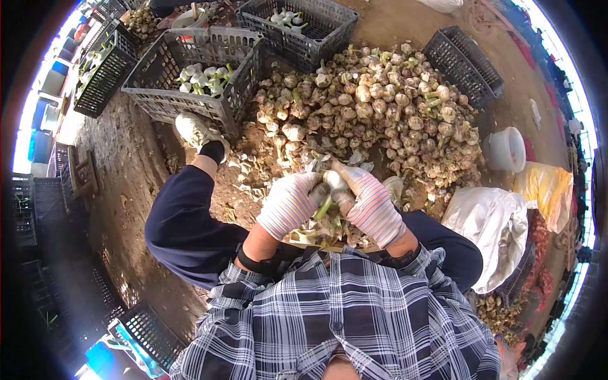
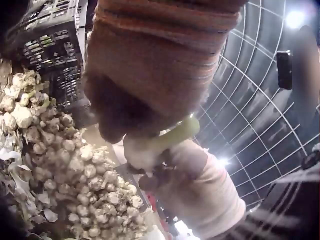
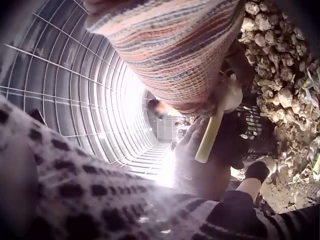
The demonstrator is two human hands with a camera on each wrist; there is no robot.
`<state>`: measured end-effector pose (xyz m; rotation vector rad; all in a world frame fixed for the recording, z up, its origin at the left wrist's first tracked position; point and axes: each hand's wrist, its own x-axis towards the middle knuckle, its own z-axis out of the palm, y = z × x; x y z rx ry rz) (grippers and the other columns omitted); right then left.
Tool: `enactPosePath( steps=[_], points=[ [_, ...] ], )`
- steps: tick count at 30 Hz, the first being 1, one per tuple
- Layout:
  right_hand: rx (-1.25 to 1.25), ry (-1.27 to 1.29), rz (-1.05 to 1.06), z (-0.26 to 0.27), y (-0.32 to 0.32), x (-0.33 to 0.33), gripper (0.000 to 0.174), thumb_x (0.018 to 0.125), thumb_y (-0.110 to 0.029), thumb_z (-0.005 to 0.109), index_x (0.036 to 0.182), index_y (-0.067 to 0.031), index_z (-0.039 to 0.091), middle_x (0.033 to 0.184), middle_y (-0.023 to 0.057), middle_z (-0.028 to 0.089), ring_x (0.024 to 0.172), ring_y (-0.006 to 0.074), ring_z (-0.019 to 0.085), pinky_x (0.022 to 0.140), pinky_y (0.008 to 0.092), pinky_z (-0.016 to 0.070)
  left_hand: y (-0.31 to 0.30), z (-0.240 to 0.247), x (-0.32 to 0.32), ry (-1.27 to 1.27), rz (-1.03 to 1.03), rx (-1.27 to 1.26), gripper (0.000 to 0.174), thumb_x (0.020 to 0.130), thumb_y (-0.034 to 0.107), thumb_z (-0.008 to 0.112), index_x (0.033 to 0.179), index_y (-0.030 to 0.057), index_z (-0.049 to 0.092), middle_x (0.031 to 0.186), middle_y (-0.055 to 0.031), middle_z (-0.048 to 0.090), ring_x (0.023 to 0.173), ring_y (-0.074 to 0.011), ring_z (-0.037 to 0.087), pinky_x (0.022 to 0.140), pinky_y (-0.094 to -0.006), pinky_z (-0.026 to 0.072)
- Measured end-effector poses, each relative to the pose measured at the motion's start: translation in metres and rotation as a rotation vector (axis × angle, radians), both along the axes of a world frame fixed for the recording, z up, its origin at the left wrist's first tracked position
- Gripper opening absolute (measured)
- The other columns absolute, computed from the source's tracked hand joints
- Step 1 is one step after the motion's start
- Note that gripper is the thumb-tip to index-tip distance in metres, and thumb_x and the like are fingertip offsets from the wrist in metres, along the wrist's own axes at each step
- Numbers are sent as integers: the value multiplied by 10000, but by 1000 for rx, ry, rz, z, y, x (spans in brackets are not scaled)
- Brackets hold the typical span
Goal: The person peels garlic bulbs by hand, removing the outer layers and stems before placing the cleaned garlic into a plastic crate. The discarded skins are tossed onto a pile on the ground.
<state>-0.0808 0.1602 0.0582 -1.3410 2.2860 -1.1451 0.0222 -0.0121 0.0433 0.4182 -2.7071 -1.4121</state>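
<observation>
Both hands wear striped knit gloves and meet in front of the lap in the head view. Between them is a white garlic bulb (image 1: 334, 181) with a short green stem pointing back toward the body. My left hand (image 1: 290, 201) grips the bulb from one side, and my right hand (image 1: 373, 204) pinches it from the other. The cut stem (image 2: 176, 137) sticks out between the hands in the left wrist view. In the right wrist view, the pale bulb (image 3: 232, 96) shows at the fingertips, partly hidden by the glove.
A large heap of unpeeled garlic (image 1: 380, 101) lies just beyond the hands, with loose skins (image 1: 253, 168) on the ground. Black crates (image 1: 244, 95) holding white bulbs stand at the far left. On the right are a crate (image 1: 462, 66), a white bucket (image 1: 505, 150) and a white sack (image 1: 487, 231).
</observation>
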Motion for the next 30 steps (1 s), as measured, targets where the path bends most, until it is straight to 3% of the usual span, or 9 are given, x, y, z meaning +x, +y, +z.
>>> enactPosePath(
  steps=[5,8,9,14,18,22,25,28,30],
  points=[
    [-137,-569,-92,-11,1,3,468,906,-37,650,1356,22,536,1257,150,625,1150,239,612,990,334,496,11,-17,-6,79,178,-114,139,871,91,622,953,8,698,736,-115,660,643,-204,641,637,-333,527],
    [-372,-1220,-143,1,-3,9,443,945,-49,633,1365,35,523,1271,120,613,1154,194,593,1001,311,481,4,-32,-6,48,402,803,158,913,101,599,966,-28,673,732,-58,651,654,-138,625,613,-280,519],
    [-346,-1133,-148,-1,-6,9,435,952,-54,629,1364,37,522,1272,119,613,1152,195,595,1004,307,477,3,-31,-6,23,474,1095,162,922,99,595,972,-37,666,738,-49,650,663,-122,622,613,-265,517],
    [-222,-681,-167,-23,-10,5,410,922,-62,659,1309,37,569,1211,160,649,1121,256,623,986,333,483,2,-21,-2,152,160,479,300,909,140,657,1154,-33,674,822,-91,708,691,-164,660,652,-287,536],
    [-36,-73,-64,-12,-7,3,446,823,-40,692,1256,30,608,1144,225,654,1061,372,627,946,408,499,-1,-17,-4,-54,-11,-29,220,819,149,723,1012,43,726,768,-152,679,675,-236,678,644,-326,530],
    [-34,-35,-73,-20,-7,4,456,810,-38,677,1254,35,606,1135,228,648,1050,376,628,941,412,503,7,-22,-6,118,26,-277,149,795,106,684,917,22,699,707,-146,640,600,-250,628,583,-348,505],
    [-81,-415,-109,-27,-7,1,459,859,-35,642,1308,29,572,1200,168,648,1098,279,634,977,349,490,6,-39,-6,83,178,87,139,818,96,650,918,14,699,697,-115,649,579,-195,607,558,-325,487],
    [-265,-1093,-123,-11,-5,0,459,911,-33,591,1365,0,537,1270,96,618,1161,198,595,1007,298,465,3,-49,-11,-26,491,1064,181,908,128,569,915,-12,684,676,-49,642,568,-140,590,521,-268,464],
    [-237,-1065,-106,-28,-6,2,453,929,-34,566,1380,-13,526,1294,77,600,1186,184,572,1022,292,454,-1,-58,-9,52,544,1296,171,909,125,563,927,-9,668,684,-56,640,559,-137,579,518,-254,466]
  ],
)
